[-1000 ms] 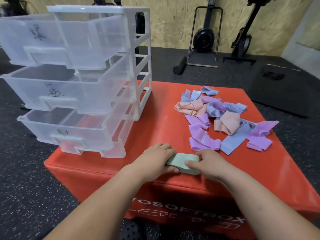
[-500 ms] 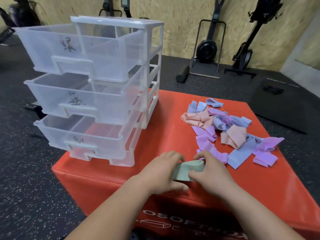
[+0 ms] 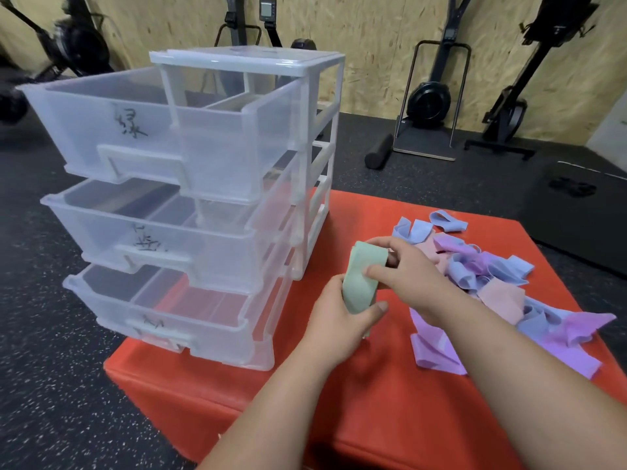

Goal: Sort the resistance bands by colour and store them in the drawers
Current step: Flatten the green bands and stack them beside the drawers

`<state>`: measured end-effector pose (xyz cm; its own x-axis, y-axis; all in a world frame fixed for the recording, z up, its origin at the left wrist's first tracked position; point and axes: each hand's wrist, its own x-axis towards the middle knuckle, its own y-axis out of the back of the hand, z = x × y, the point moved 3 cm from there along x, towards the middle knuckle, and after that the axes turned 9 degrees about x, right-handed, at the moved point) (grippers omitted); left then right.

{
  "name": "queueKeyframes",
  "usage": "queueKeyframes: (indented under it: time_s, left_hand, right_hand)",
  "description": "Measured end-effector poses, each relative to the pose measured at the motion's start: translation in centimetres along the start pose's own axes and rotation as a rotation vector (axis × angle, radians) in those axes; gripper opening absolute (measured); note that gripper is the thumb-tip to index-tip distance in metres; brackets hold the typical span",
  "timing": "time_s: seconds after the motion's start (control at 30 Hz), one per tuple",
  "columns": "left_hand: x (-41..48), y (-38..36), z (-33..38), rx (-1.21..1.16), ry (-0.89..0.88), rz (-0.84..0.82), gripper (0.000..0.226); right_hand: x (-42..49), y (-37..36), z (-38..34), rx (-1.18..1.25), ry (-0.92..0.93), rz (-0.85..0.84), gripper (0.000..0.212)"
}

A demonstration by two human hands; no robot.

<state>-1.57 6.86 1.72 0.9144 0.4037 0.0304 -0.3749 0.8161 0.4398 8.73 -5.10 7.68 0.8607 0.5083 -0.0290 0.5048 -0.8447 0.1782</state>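
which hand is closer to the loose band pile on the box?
Right. The right hand is at the left edge of the pile, pinching the green band. The left hand grips the band's lower end, farther left, toward the drawer unit.

The room is bright, with soft, even light from above. Shadows are weak: only a faint dark patch lies on the red padded worktop [image 3: 373, 395] under the near arms. The clear plastic drawer unit [image 3: 237, 164] has a pale shine on its walls. Straight lines bend near the edges. The black exercise machine [image 3: 71, 42] at the far left is smeared with blur. The middle looks sharp.
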Motion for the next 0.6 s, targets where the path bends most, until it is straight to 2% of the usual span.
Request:
queueKeyframes:
  time_s: [0.07, 0.13, 0.23, 0.37, 0.47, 0.6]
  left_hand:
    - [1.5, -0.7, -0.5, -0.002, 0.062, 0.046, 0.07]
    - [2.9, -1.0, -1.0, 0.153, 0.092, 0.114, 0.079]
    - [4.8, -0.6, -1.3, 0.406, 0.102, 0.242, 0.07]
    - [7.4, -0.6, -2.3, 0.496, 0.144, 0.273, 0.059]
    - [8.5, -1.4, -3.8, 0.54, 0.179, 0.233, 0.052]
    - [9.1, -2.1, -4.4, 0.63, 0.181, 0.246, 0.044]
  right_hand:
    - [2.8, -0.3, 1.1, 0.08, -0.064, 0.002, 0.04]
    - [5.2, -0.8, 2.2, 0.153, -0.135, 0.003, 0.038]
    - [8.5, -1.6, 3.8, 0.284, -0.227, -0.049, 0.033]
    - [12.2, -2.5, 5.9, 0.36, -0.291, -0.117, 0.027]
    - [14.1, -2.4, 8.1, 0.223, -0.269, -0.105, 0.028]
    - [15.8, -0.9, 9.5, -0.089, -0.171, -0.107, 0.027]
